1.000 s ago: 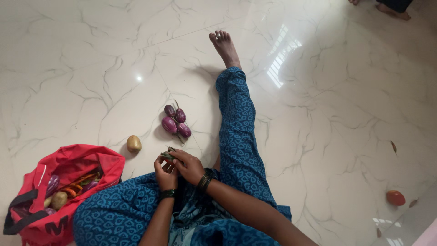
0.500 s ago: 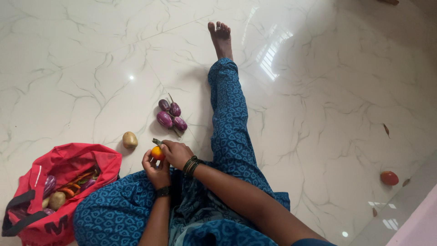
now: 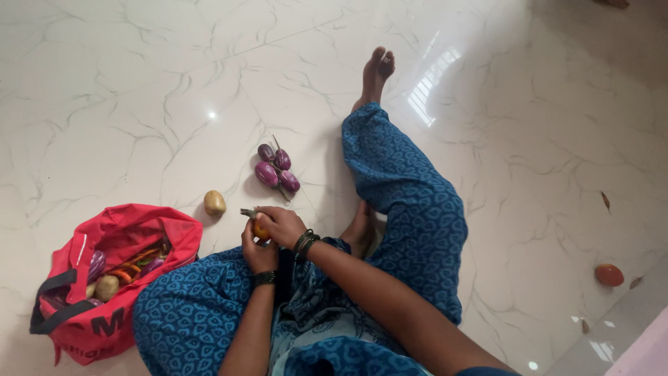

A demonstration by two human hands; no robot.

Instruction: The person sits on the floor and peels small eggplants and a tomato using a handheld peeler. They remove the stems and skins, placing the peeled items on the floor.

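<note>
Gripping a small orange fruit (image 3: 261,229) between both hands, I see my left hand (image 3: 258,254) cupping it below and my right hand (image 3: 282,225) clenched over its top. Slipping loose, it could roll toward the purple brinjals (image 3: 276,169) just beyond my fingers.

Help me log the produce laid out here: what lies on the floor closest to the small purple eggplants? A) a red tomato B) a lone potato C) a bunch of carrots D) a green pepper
B: a lone potato sits on the marble floor just left of the eggplants; the tomato lies far off to the right.
</note>
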